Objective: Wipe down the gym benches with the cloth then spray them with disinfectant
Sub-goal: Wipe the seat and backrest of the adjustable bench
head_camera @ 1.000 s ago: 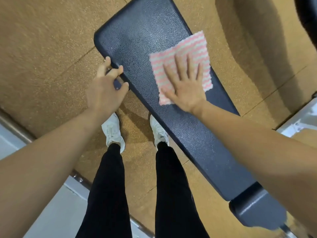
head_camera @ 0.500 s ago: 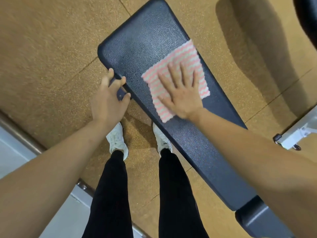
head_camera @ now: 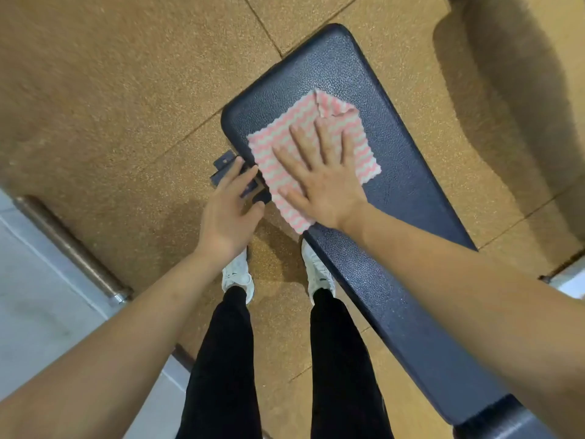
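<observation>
Bench (head_camera: pixel 402 191) beneath pink cloth (head_camera: pixel 278 144)

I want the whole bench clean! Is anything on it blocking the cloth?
Nothing visible is. The right hand presses flat on the cloth near one end of the bench, and the rest of the bench top that shows is bare. The left hand is beside the bench's edge, off the wiping path.

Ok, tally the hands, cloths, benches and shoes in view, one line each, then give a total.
hands: 2 (left hand, right hand)
cloth: 1
bench: 1
shoes: 2 (left shoe, right shoe)
total: 6
</observation>
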Tool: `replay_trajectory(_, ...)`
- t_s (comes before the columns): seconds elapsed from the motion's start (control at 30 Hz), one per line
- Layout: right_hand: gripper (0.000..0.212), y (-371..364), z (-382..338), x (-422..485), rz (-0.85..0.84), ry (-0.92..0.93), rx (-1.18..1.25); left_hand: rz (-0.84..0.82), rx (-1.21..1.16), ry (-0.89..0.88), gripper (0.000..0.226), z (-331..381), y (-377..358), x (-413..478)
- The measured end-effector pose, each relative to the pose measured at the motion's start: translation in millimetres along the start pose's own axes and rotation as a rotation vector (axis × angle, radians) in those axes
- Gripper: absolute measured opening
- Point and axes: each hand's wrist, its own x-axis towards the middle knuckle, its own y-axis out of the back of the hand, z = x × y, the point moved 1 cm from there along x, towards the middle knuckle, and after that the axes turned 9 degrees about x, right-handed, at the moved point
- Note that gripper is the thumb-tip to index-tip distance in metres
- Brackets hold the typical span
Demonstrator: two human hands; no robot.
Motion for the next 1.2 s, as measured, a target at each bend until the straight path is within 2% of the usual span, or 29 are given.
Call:
replay_trajectory(0.1, 0.069, -8.9, -13.7, -0.7, -0.039, 0.192, -0.030, 0.160, -0.072, 0.062, 0.060, -5.7, 7.7, -7.4)
replay_trajectory(0.17, 0.068, -5.0, -10.9, 10.3, -0.063, 0.299, -0.040, 0.188, -0.083, 0.068, 0.061, -9.0, 10.9, -8.8)
replay_trajectory(0.23, 0.069, 3.6, -1.6, 26.9, -0.087, 0.327, -0.034, 0.188, -0.073, 0.033, 0.058, -6.5, 12.2, -6.6)
replay_trajectory(0.37, 0.073, 27.5, 16.8, 64.5, -0.046, 0.121, 0.046, 0.184, 0.097, -0.084, 0.051, 5.9, 10.9, 9.9)
replay_trajectory(0.47, 0.070, 52.8, 24.2, 85.0, 0.005, -0.010, 0.310, 0.196, 0.243, -0.168, 0.045, 22.6, 10.6, 32.1)
replay_trajectory(0.57, 0.064, 76.3, 40.8, 74.8, 0.226, -0.047, 0.648, 0.274, 0.398, -0.366, 0.038, 40.3, 8.1, 56.5)
replay_trajectory(0.6, 0.062, 79.6, 49.0, 63.3, 0.322, -0.110, 0.680, 0.280, 0.456, -0.441, 0.039, 47.4, 7.0, 65.0)
replay_trajectory(0.67, 0.063, 75.0, 69.2, 31.7, 0.427, -0.332, 0.670, 0.178, 0.611, -0.570, 0.047, 61.5, -0.4, 83.7)
replay_trajectory(0.73, 0.071, 59.8, 89.2, -2.6, 0.370, -0.551, 0.643, 0.032, 0.807, -0.652, 0.056, 71.2, -14.2, 104.7)
replay_trajectory(0.8, 0.086, 44.6, 102.0, -27.5, 0.231, -0.660, 0.606, -0.007, 0.920, -0.717, 0.059, 77.0, -26.8, 123.9)
replay_trajectory(0.87, 0.091, 37.3, 109.0, -38.2, 0.138, -0.655, 0.536, 0.043, 0.954, -0.773, 0.059, 86.1, -34.2, 142.0)
replay_trajectory(0.93, 0.090, 38.9, 111.6, -38.5, 0.127, -0.628, 0.509, 0.071, 0.981, -0.783, 0.060, 104.7, -34.8, 163.0)
replay_trajectory(1.07, 0.091, 44.9, 116.5, -37.8, 0.119, -0.621, 0.566, 0.014, 0.957, -0.670, 0.059, 148.8, -29.9, 201.3)
replay_trajectory(1.2, 0.092, 43.9, 119.0, -38.2, 0.089, -0.622, 0.586, -0.010, 0.883, -0.582, 0.056, 153.9, -23.9, 201.7)
